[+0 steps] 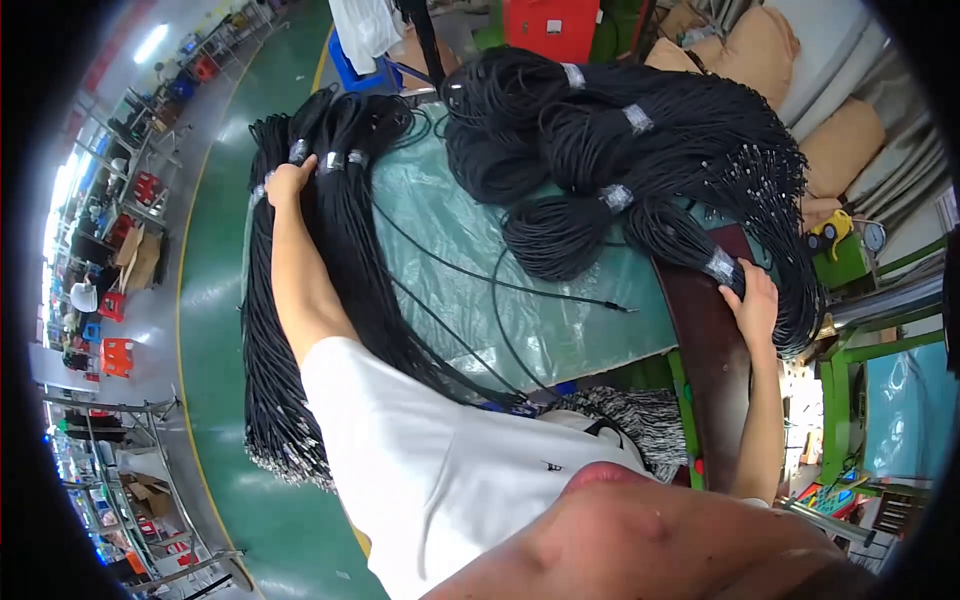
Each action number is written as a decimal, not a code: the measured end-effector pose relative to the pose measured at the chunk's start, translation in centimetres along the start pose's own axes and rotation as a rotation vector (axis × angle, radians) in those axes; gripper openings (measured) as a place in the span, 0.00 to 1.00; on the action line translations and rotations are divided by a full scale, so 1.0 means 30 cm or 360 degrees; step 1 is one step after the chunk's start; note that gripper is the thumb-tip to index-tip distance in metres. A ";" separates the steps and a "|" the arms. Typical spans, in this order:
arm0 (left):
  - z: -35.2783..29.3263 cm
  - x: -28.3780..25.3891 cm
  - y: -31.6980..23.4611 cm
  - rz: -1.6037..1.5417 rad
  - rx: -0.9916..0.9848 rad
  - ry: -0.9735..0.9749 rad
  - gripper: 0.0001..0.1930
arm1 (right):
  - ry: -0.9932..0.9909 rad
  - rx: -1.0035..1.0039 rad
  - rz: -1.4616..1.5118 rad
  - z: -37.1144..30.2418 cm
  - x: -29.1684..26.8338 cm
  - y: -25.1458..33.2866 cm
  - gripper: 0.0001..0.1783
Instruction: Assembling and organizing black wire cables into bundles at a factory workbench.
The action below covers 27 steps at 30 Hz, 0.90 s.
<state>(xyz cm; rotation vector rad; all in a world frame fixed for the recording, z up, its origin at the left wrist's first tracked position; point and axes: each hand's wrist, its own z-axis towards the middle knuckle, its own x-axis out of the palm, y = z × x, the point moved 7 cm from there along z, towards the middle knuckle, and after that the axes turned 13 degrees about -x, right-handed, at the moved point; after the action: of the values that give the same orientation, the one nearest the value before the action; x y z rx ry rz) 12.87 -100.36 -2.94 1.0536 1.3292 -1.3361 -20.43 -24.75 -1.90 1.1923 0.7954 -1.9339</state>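
Long bundles of black cable, bound with clear tape, cover both sides of a table. At the far left, my left hand point(288, 183) is closed on a black cable bundle point(272, 290) beside its taped neck. More bundles point(345, 225) hang next to it over the table's left edge, metal ends dangling. On the right, my right hand point(755, 300) grips a looped cable bundle point(668, 232) just by its tape; part of the fingers is hidden behind it. A large pile of taped bundles point(600, 120) lies beyond, with many metal tips fanned out on its right.
Green sheeting point(440, 220) covers the tabletop, with loose cable strands point(520, 287) across it. A dark red board point(705, 340) lies along the right side. Behind stand a red bin point(545, 25) and brown sacks point(755, 55). A green-floored aisle point(215, 250) runs along the left.
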 end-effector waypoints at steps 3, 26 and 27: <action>0.175 0.046 0.146 -0.0367 0.0094 0.0130 0.38 | -0.0096 -0.0078 0.0046 0.024 0.009 0.020 0.31; -1.073 -1.065 -0.030 -0.3077 0.1176 0.0627 0.10 | -0.0613 -0.0251 0.0692 -0.012 -0.377 0.224 0.33; -1.119 -1.149 -0.047 -0.3099 0.1309 0.0782 0.09 | -0.0639 -0.0253 0.0817 -0.004 -0.419 0.259 0.34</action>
<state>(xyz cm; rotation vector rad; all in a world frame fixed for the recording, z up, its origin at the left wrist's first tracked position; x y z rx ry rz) 16.41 -65.25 29.79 0.1744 2.3521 -3.3665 -10.00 -25.76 8.55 0.7771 0.3729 -1.5712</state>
